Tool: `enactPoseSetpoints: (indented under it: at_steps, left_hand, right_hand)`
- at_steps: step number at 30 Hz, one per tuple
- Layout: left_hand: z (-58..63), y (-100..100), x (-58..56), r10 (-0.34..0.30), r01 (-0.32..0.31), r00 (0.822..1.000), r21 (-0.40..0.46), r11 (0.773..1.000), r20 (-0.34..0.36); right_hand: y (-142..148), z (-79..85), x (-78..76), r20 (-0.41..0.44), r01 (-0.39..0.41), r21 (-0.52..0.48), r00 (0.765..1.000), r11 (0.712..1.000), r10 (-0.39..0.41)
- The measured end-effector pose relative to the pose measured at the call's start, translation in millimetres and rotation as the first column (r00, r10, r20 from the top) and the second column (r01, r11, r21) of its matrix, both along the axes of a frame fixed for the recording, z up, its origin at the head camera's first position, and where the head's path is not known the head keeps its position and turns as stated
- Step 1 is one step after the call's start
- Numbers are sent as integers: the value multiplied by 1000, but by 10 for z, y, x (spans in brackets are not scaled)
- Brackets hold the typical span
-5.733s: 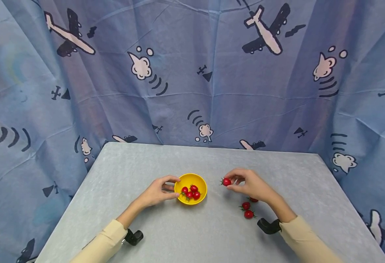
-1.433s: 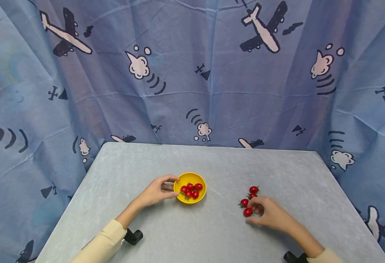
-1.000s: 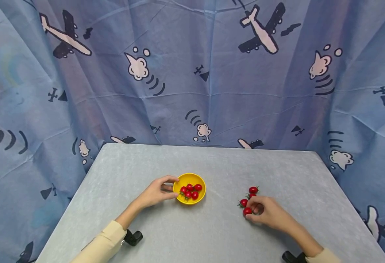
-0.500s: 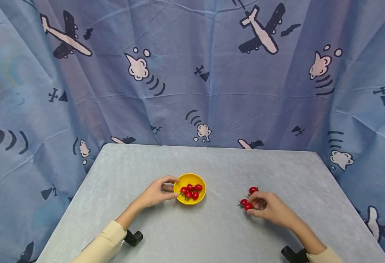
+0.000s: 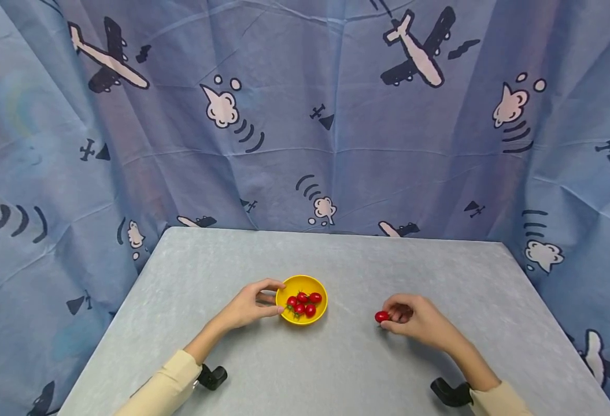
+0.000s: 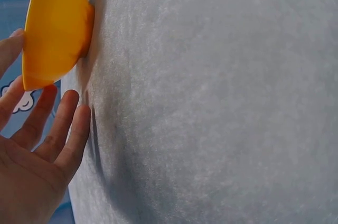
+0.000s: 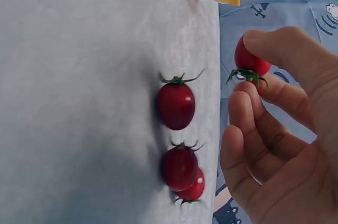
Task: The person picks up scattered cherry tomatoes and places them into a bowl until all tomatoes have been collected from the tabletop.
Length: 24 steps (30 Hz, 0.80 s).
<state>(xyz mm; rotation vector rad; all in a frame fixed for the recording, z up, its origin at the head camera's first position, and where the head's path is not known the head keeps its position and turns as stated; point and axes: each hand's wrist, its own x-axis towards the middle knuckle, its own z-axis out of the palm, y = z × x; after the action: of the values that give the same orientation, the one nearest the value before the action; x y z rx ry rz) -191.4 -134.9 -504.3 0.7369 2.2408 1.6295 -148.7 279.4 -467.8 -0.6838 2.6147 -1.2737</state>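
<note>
The left hand holds the near-left rim of a small yellow bowl, its thumb and forefinger at the edge. Several red cherry tomatoes with green stems lie inside. In the left wrist view the bowl stands on the table, and the other fingers spread beside it. The right hand pinches one cherry tomato between thumb and fingers, above the table. Below it in the right wrist view, three more tomatoes, the nearest being a dark red tomato, lie in a row; the hand hides them in the head view.
A pale grey table carries everything. Behind and at both sides hangs a blue curtain printed with airplanes. Black wrist-camera mounts, such as the right mount, sit by each cream sleeve.
After an earlier tomato joined those in the bowl, the right hand went back to the loose ones. It has since picked one up and moved slightly left and away. The left hand stays put.
</note>
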Motion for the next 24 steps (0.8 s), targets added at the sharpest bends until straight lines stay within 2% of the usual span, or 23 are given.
enactPoseSetpoints:
  at_steps: [1,4,12,19,24]
  left_hand:
    - [-32,-6,-14,1,-1,1000,-1,1000,-1]
    - [-25,-14,-14,1,-1,1000,-2,1000,0]
    - [-32,-18,-18,-4,4,1000,-1,1000,-11]
    - [-40,-12,-14,2,-2,1000,-8,1000,-10]
    - [-36,-4,-16,3,-3,1000,-8,1000,-2]
  right_hand:
    - [-14,5,-9,-17,-1,-2,1000,1000,1]
    - [-70,26,-47,-54,-3,-2,999,1000,2]
    - [-319,65,-163,-59,-22,-21,998,1000,21]
    - [-614,67,-250,-127,-53,-110,991,993,39]
    - [-794,58,-289,-131,-56,-121,991,991,40]
